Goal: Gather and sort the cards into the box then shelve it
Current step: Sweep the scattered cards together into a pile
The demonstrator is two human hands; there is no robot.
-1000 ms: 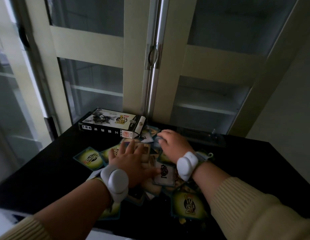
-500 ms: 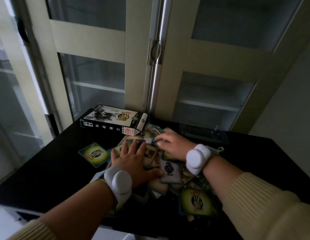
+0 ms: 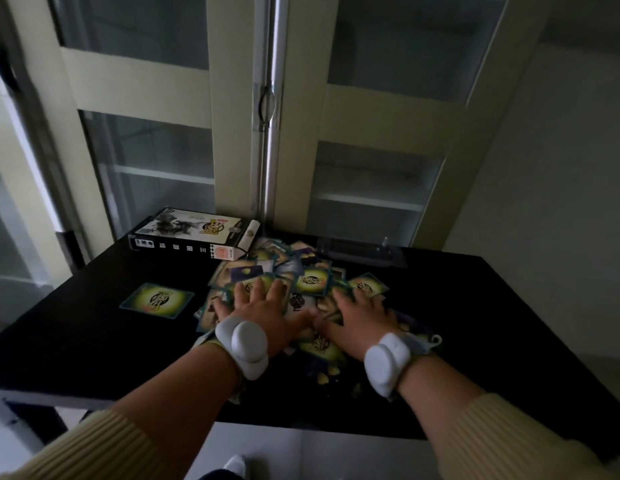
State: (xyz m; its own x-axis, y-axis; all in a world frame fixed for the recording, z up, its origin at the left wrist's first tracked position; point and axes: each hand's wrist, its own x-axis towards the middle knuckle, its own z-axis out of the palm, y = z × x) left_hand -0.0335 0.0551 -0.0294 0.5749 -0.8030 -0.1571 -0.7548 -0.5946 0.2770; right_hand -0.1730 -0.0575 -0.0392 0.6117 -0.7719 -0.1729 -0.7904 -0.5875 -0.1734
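- We see the left hand [image 3: 263,315] flat, fingers spread, pressing on the pile of cards [image 3: 310,282].
- The right hand [image 3: 362,315] lies flat on the pile too, fingers apart.
- The box [image 3: 194,233] sits behind the pile on the black table [image 3: 94,323].
- One card [image 3: 157,300] lies apart to the left.

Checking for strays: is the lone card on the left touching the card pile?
Apart. The head view shows bare black table between the lone card and the pile.

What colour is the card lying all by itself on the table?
The lone card glows yellow-green with a teal border and a dark emblem; the head view shows it.
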